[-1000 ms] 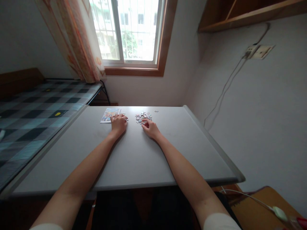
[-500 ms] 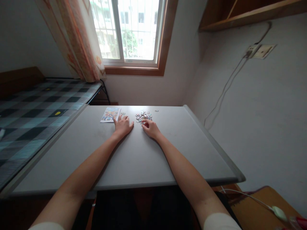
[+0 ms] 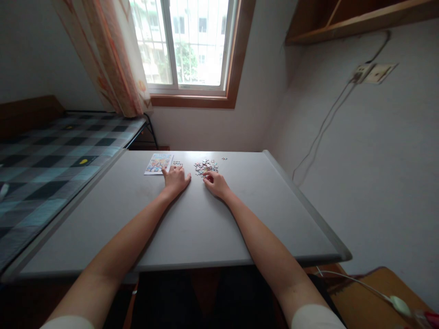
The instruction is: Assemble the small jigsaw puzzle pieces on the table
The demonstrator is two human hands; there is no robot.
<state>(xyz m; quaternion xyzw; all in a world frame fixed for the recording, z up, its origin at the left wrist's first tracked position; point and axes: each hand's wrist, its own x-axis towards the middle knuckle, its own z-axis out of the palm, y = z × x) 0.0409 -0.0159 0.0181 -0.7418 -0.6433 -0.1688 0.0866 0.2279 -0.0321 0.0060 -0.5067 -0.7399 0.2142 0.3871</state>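
Note:
My left hand (image 3: 176, 178) rests on the white table (image 3: 192, 228) with its fingers spread, beside the lower right corner of a colourful picture sheet (image 3: 157, 163). Just beyond its fingertips lie several small puzzle pieces (image 3: 177, 162). My right hand (image 3: 216, 183) is at the near edge of a pile of jigsaw puzzle pieces (image 3: 206, 165). Its thumb and index finger curl toward each other; whether a piece sits between them is too small to make out. A few stray pieces (image 3: 224, 158) lie to the right of the pile.
A bed with a checked cover (image 3: 68, 151) runs along the table's left side. The window (image 3: 188, 45) and an orange curtain (image 3: 116, 59) are behind it. On the right wall, cables hang from a socket (image 3: 363, 73). A wooden stool (image 3: 380, 292) stands at the lower right.
My left fingers have drawn back slightly, so more of the small pieces beyond them show. My right hand stays at the pile. The view has shifted very slightly.

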